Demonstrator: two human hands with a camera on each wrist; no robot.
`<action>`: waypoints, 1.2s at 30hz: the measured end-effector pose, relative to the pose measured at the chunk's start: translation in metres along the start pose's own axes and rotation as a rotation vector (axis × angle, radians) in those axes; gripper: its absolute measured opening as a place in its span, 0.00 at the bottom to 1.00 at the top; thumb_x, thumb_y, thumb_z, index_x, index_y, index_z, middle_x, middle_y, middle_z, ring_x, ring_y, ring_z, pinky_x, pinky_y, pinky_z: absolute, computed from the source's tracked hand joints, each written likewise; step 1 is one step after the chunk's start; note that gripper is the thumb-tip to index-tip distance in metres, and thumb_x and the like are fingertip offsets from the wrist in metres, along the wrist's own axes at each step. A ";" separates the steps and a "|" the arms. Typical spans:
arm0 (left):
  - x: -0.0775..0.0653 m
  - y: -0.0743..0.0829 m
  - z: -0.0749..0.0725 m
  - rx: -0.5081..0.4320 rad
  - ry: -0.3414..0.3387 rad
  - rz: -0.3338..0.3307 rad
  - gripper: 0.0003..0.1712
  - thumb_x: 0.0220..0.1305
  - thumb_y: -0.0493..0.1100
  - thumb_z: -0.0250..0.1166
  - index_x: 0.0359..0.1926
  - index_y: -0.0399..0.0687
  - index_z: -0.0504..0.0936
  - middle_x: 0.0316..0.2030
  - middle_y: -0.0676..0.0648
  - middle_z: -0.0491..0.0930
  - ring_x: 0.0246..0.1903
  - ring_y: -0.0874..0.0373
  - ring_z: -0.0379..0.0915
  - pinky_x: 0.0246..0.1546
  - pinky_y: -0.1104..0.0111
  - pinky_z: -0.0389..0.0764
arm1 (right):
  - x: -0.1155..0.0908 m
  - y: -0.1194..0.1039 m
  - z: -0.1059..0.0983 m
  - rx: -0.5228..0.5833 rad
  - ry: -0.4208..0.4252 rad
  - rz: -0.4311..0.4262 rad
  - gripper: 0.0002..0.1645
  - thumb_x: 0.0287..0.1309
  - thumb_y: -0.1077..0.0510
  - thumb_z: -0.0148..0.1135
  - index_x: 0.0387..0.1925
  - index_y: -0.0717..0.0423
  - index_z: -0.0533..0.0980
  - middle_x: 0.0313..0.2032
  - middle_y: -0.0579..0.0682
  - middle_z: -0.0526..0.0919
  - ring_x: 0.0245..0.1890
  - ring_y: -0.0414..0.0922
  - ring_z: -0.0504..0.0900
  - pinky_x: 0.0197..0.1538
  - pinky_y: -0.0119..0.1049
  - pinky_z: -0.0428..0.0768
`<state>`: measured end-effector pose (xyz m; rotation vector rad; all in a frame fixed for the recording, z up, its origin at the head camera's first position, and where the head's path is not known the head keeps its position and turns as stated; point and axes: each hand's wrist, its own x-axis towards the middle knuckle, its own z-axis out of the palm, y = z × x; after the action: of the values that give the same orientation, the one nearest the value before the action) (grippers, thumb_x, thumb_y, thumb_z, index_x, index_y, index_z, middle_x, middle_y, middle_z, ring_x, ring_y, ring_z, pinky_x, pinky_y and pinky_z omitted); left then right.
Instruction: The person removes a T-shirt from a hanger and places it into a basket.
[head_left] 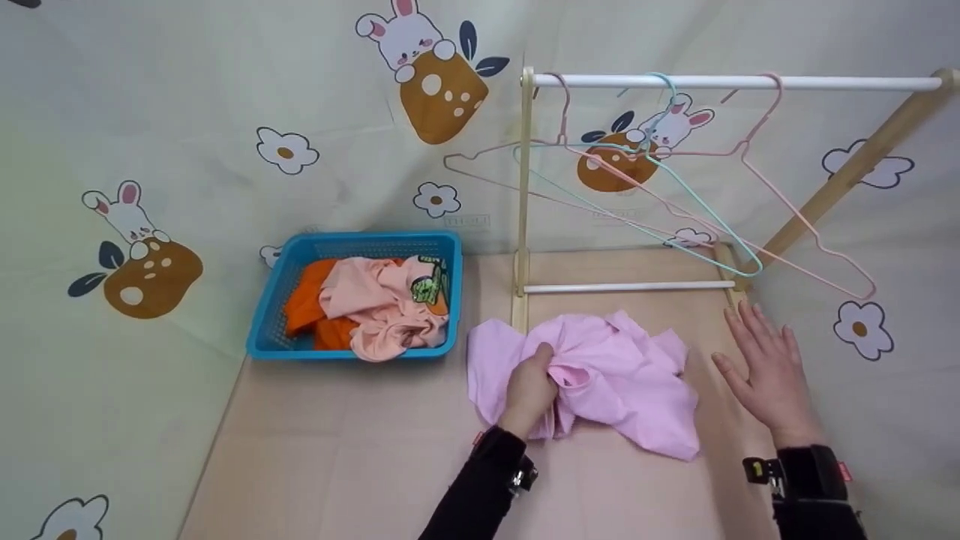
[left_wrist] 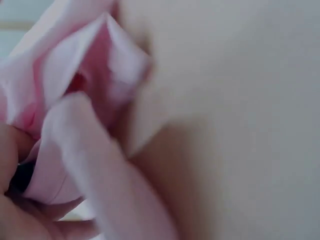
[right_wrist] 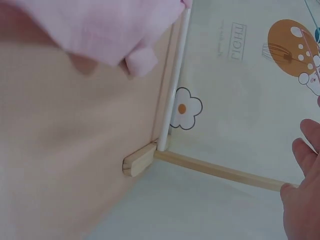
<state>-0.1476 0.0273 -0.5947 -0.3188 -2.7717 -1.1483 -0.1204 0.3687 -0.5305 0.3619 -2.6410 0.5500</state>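
Observation:
A crumpled pink cloth garment lies partly bunched above the table in the head view; its exact kind is hidden by the folds. My left hand grips a gathered part of it near its left side. In the left wrist view, folds of the pink garment hang beside the fingers. To the right of the cloth, apart from it, my right hand is held with fingers spread and nothing in it. The right wrist view shows part of that hand at its right edge.
A blue basket at the left holds orange and peach clothes. Behind the cloth stands a wooden rack with a white top bar. Two pink hangers and a teal hanger hang there. Patterned sheeting covers the walls.

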 end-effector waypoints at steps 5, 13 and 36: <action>0.018 -0.001 -0.042 -0.227 0.091 -0.039 0.11 0.58 0.31 0.62 0.40 0.46 0.74 0.31 0.42 0.81 0.31 0.45 0.78 0.35 0.54 0.79 | -0.004 -0.001 0.003 0.005 -0.060 0.030 0.42 0.66 0.45 0.59 0.75 0.55 0.58 0.72 0.65 0.58 0.75 0.56 0.49 0.73 0.57 0.35; 0.040 0.010 -0.132 -0.290 0.240 -0.015 0.10 0.62 0.32 0.60 0.44 0.43 0.74 0.38 0.40 0.80 0.37 0.44 0.76 0.41 0.50 0.77 | -0.007 -0.003 0.009 0.008 -0.133 0.074 0.43 0.67 0.44 0.59 0.76 0.53 0.55 0.73 0.64 0.57 0.74 0.59 0.50 0.73 0.56 0.32; 0.065 -0.022 -0.349 -0.138 0.724 -0.232 0.10 0.70 0.38 0.52 0.48 0.38 0.71 0.43 0.43 0.78 0.42 0.52 0.72 0.44 0.64 0.69 | -0.019 0.007 0.017 0.027 -0.073 0.042 0.42 0.63 0.47 0.62 0.73 0.55 0.61 0.71 0.65 0.60 0.71 0.63 0.57 0.73 0.56 0.37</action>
<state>-0.2039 -0.2261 -0.3514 0.3552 -2.1266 -1.1964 -0.1118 0.3708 -0.5556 0.3414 -2.7196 0.5968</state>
